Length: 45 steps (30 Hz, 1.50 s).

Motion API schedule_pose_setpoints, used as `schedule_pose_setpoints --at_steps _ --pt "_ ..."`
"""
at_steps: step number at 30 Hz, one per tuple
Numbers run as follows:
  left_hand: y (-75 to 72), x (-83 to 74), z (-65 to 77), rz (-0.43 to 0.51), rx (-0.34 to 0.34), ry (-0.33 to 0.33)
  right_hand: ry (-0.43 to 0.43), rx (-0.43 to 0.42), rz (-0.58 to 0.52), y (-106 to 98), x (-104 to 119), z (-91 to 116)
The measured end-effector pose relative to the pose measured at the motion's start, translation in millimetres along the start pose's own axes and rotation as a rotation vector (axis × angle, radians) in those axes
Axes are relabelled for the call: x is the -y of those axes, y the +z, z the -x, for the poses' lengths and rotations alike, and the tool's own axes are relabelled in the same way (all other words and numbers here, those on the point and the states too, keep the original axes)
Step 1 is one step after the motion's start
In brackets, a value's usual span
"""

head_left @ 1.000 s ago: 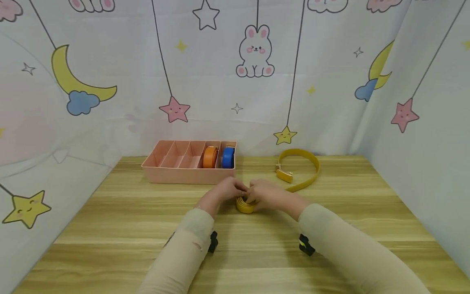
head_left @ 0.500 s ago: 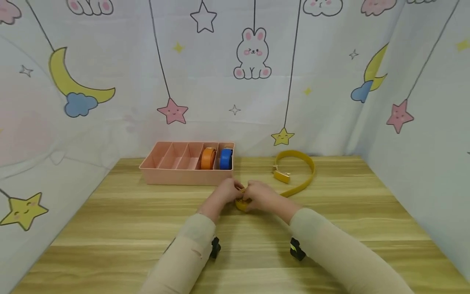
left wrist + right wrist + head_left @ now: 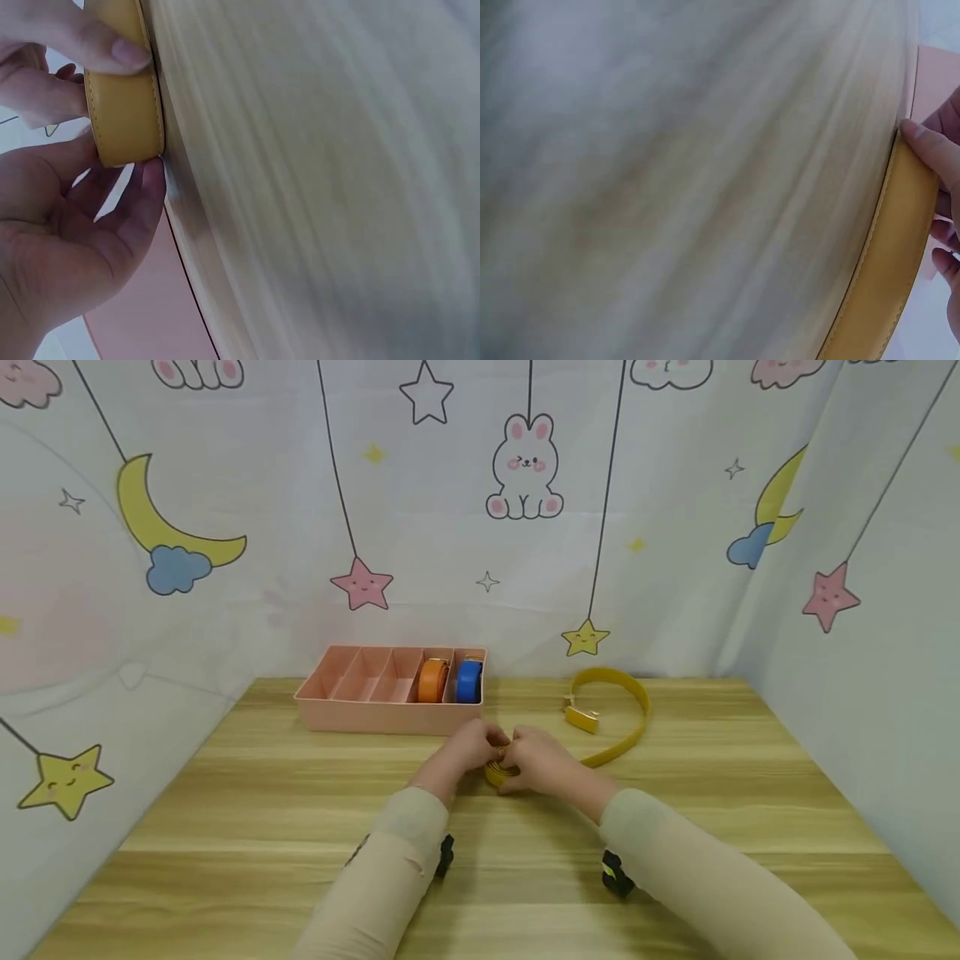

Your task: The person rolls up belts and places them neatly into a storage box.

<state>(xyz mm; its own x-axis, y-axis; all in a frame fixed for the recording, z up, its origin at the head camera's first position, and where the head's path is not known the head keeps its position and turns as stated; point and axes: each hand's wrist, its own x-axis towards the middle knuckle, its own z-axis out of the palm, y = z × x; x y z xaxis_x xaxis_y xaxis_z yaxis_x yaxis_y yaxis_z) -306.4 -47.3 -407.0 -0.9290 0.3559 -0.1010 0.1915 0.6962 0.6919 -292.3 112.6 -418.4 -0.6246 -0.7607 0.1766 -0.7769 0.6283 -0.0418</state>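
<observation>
A yellow belt [image 3: 497, 775] is partly rolled into a coil standing on its edge on the wooden table. My left hand [image 3: 472, 746] holds the coil's left and far side, its fingertips against the strap in the left wrist view. My right hand [image 3: 543, 762] grips it from the right, with the thumb on the near outer face. The belt's stitched strap [image 3: 126, 124] shows between both hands. From behind my right hand the loose length curves right and back to a gold buckle [image 3: 582, 718]. The coil's centre is largely hidden by fingers.
Behind my left hand stands a pink divided box [image 3: 390, 718]. An orange rolled belt [image 3: 432, 682] and a blue rolled belt [image 3: 469, 682] sit in its two right compartments. A patterned curtain [image 3: 420, 527] hangs behind the table [image 3: 247, 827].
Both hands stay at the coil while their fingers shift. My right thumb has come round its near side, covering more of it. The loose strap beside the right hand has shifted slightly nearer.
</observation>
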Motion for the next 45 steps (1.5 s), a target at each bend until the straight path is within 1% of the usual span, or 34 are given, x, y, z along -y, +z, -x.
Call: schedule_pose_setpoints --at_steps 1,3,6,9,12,15,18,21,24,28,30,34,36,37,41,42,45 --pt "0.3 0.5 -0.3 0.009 0.018 0.009 -0.039 -0.009 0.036 0.6 -0.8 2.4" --pt "0.7 2.8 -0.7 0.024 0.055 0.038 -0.106 -0.017 0.067 2.5 -3.0 6.9" --pt "-0.2 7.4 -1.7 0.032 0.12 0.09 -0.18 0.009 0.063 2.4 -7.2 13.8" --pt "-2.9 9.6 -1.6 0.033 0.177 0.139 -0.258 0.035 0.051 -2.9 -14.0 18.0" --pt "-5.6 8.8 -1.5 0.031 0.201 0.155 -0.337 0.008 0.058 -7.7 -20.6 18.2" --pt "-7.3 8.0 -1.9 0.031 0.21 0.166 -0.364 -0.019 0.049 -10.1 -23.5 17.0" --pt "-6.6 7.1 -2.3 0.037 0.211 0.177 -0.349 -0.019 0.042 -10.8 -22.7 17.1" --pt "-4.7 5.6 -3.3 0.034 0.181 0.152 -0.308 -0.001 0.043 -10.6 -20.7 16.2" --pt "-2.6 3.0 -3.8 -0.007 0.123 0.098 -0.255 0.03 0.047 -9.9 -18.1 13.4" --pt "-0.3 0.4 -2.8 -0.058 0.049 0.044 -0.169 0.059 0.04 -8.5 -13.1 8.2" --pt "0.4 0.1 -1.2 -0.05 0.019 0.009 -0.135 0.059 0.04 -7.1 -9.9 5.1" --pt "0.3 -1.0 2.3 0.002 -0.022 -0.107 -0.063 0.04 0.033 -3.4 -3.8 0.0" --pt "0.3 -2.2 3.0 -0.008 -0.035 -0.129 -0.035 0.014 0.026 -1.5 -1.5 -1.3" --pt "0.6 -3.1 3.0 -0.021 -0.041 -0.126 -0.023 0.0 0.024 -0.5 -0.6 -1.5" --pt "3.0 -5.6 1.3 -0.11 -0.057 -0.061 -0.011 -0.053 0.025 3.0 1.7 -0.7" --pt "3.6 -5.9 0.6 -0.121 -0.056 -0.049 -0.017 -0.062 0.032 3.4 1.8 0.0" --pt "4.8 -6.1 -1.7 -0.137 -0.041 -0.029 -0.053 -0.07 0.095 2.8 0.8 2.1"
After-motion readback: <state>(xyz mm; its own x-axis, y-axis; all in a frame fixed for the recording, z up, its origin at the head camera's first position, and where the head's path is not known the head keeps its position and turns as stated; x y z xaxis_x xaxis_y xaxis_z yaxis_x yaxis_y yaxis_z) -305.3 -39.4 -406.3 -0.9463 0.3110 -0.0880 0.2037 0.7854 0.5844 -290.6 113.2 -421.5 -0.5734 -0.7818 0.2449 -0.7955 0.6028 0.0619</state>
